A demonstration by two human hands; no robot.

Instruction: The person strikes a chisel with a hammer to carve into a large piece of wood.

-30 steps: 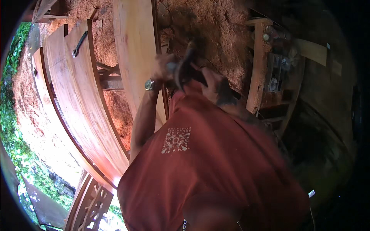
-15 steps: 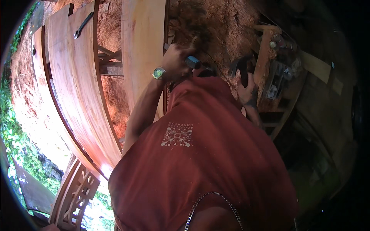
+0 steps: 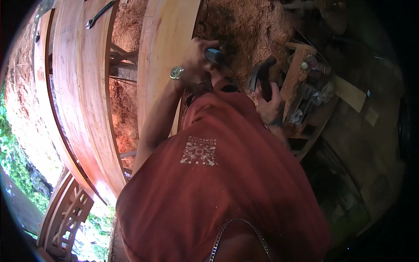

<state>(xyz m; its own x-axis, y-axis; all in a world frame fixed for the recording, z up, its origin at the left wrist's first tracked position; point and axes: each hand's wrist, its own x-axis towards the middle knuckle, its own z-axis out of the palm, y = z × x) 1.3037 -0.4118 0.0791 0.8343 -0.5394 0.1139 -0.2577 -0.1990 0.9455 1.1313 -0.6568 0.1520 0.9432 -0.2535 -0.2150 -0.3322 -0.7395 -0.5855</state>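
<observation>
My left hand (image 3: 197, 56), with a watch (image 3: 176, 72) on its wrist, is closed around a tool with a blue-and-black handle (image 3: 214, 55). The rest of that tool is hidden, so its kind cannot be told. This hand is beside the right edge of a wide pale plank (image 3: 161, 56). To the right, in front of my red shirt, my right hand (image 3: 271, 106) grips a claw hammer (image 3: 263, 75) by its handle, with the dark head raised above the fingers. A gap separates the hammer from the blue-handled tool.
Long planks (image 3: 80, 87) lie on supports at the left, with an adjustable wrench (image 3: 99, 15) on one. Reddish sawdust (image 3: 248, 26) covers the ground ahead. A wooden box (image 3: 291, 72) of jars and small items stands at the right. A slatted wooden piece (image 3: 70, 214) is at lower left.
The view has turned slightly. My left hand and the blue-handled tool have moved a little farther away, and the handle lies at a different angle. The hammer has shifted left; both grips remain closed.
</observation>
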